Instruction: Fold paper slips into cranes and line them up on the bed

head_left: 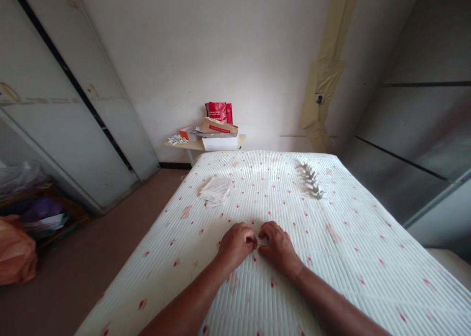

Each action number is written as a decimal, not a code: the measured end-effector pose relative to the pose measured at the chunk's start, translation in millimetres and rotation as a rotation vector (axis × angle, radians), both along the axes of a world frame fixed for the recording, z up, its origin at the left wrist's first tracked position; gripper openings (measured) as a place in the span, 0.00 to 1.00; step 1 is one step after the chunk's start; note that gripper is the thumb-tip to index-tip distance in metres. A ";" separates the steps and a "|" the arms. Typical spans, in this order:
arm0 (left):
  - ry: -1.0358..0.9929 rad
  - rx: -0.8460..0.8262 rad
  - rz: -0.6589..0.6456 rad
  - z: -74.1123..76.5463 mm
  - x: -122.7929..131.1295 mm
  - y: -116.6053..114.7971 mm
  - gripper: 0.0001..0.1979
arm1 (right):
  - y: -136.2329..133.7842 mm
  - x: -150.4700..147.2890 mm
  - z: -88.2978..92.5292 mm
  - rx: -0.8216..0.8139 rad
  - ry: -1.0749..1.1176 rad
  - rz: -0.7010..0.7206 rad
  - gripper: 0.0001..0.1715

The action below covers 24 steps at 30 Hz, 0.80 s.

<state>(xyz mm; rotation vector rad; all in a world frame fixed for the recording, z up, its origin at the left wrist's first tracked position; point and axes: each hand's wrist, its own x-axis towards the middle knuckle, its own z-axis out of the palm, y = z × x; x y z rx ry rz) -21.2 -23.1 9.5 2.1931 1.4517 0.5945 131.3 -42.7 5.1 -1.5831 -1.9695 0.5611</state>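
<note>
My left hand (238, 241) and my right hand (278, 245) meet low over the bed, fingers closed in a pinch. Between the fingertips a small pale strip of folded paper (262, 242) shows; most of it is hidden by the fingers. Ahead and to the left lies a loose stack of printed paper sheets (216, 190). Off to the right, a row of several folded paper pieces (311, 180) with pointed tips stretches away from me.
Under my hands is a bed with a white ribbed, red-dotted cover (272, 206). Behind its far edge, a small table (195, 145) bears a white box (221, 143), a red bag (219, 112) and more folded papers (177, 140). Cabinets (77, 95) stand left.
</note>
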 end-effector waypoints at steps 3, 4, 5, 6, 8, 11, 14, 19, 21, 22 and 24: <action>-0.014 0.004 -0.013 0.6 -0.4 -1.2 0.05 | 3.0 6.6 0.2 -0.021 0.041 0.040 0.15; -0.014 0.004 -0.017 0.9 -0.6 -1.7 0.05 | 4.4 10.6 0.5 -0.025 0.068 0.059 0.16; -0.013 0.006 -0.019 1.2 -0.7 -2.1 0.05 | 5.6 15.1 0.8 -0.029 0.100 0.082 0.17; -0.011 0.007 -0.020 1.5 -0.7 -2.5 0.05 | 6.7 19.9 1.3 -0.032 0.137 0.102 0.18; -0.009 0.012 -0.017 1.6 -0.7 -2.8 0.06 | 8.0 29.3 2.6 -0.037 0.231 0.138 0.20; -0.025 0.023 -0.021 1.1 -0.7 -2.8 0.07 | 7.8 39.5 5.4 -0.096 0.390 0.213 0.22; -0.042 0.031 -0.027 1.0 -0.9 -3.1 0.08 | 6.2 42.2 6.9 -0.116 0.455 0.242 0.19; -0.034 0.025 -0.017 2.1 -1.2 -5.4 0.07 | 4.2 38.0 4.2 0.007 0.386 0.226 0.11; -0.028 0.021 -0.016 2.5 -1.1 -6.0 0.07 | 4.3 36.2 2.8 0.027 0.360 0.185 0.10; -0.025 0.019 -0.015 2.7 -0.9 -6.2 0.07 | 4.4 35.2 2.2 0.037 0.345 0.173 0.09; -0.016 0.014 -0.010 3.6 -0.6 -6.3 0.07 | 4.4 32.8 1.6 0.064 0.310 0.171 0.09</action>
